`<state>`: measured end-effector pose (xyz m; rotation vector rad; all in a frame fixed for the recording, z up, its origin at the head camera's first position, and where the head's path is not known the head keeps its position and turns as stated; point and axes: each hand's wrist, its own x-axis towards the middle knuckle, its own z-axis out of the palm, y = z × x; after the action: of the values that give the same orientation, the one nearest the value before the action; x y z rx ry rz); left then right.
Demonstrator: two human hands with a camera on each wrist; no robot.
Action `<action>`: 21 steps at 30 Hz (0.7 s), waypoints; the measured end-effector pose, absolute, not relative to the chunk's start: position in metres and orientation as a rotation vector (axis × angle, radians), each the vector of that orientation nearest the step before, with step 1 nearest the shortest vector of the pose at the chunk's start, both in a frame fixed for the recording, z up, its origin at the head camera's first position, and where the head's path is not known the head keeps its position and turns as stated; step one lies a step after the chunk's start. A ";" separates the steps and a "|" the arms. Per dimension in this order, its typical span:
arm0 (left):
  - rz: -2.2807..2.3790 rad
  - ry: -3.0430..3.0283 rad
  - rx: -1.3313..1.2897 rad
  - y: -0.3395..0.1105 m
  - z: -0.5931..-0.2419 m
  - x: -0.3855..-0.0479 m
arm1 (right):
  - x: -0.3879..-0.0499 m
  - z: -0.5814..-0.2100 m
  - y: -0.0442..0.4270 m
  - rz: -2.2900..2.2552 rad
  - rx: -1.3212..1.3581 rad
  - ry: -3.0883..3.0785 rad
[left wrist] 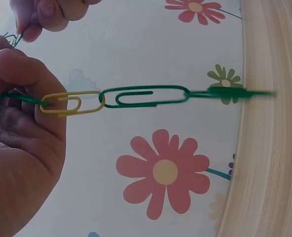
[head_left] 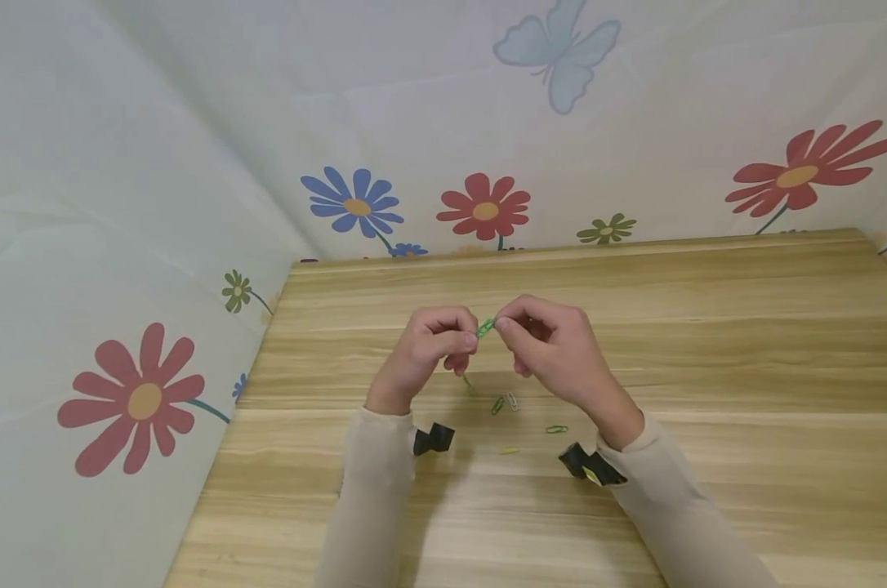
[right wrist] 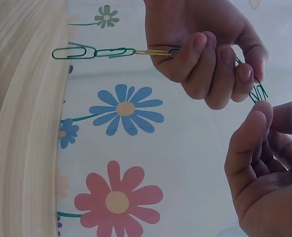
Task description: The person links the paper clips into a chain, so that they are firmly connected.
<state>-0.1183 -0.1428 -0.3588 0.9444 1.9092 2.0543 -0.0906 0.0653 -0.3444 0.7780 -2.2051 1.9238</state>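
Note:
A chain of linked paperclips hangs from the left hand (head_left: 432, 347); a yellow clip (left wrist: 91, 112) and a green clip (left wrist: 170, 88) show in it. The left thumb and index finger pinch green clips (head_left: 484, 328) at the chain's upper end, above the table. From the other side, the right hand (head_left: 561, 347) pinches a green clip between thumb and index finger, its tip against those clips. In the right wrist view, the green clips (right wrist: 258, 93) lie between the two hands' fingertips; whether they are linked cannot be told. The left hand's fingers (right wrist: 205, 84) curl over part of the chain.
On the wooden table (head_left: 708, 327) below the hands lie a green clip (head_left: 498, 406), a white clip (head_left: 513, 401), another green clip (head_left: 557, 429) and a yellow clip (head_left: 510, 451). A flower-printed cloth (head_left: 414, 122) stands behind and at the left.

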 end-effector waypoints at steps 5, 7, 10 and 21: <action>2.013 1.914 0.970 -0.143 -0.359 -0.119 | -0.090 -0.342 0.066 1.899 0.804 -2.205; 2.002 1.914 0.973 -0.144 -0.360 -0.120 | -0.090 -0.342 0.067 1.893 0.815 -2.195; 1.988 1.920 0.972 -0.144 -0.360 -0.120 | -0.090 -0.342 0.069 1.899 0.806 -2.140; 1.879 1.844 1.004 -0.143 -0.363 -0.122 | -0.087 -0.334 0.077 1.906 0.736 -2.132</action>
<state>-0.1217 -0.1433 -0.3632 1.0042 1.8445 1.8790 -0.0869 0.0770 -0.3342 0.7360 -2.1323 1.9062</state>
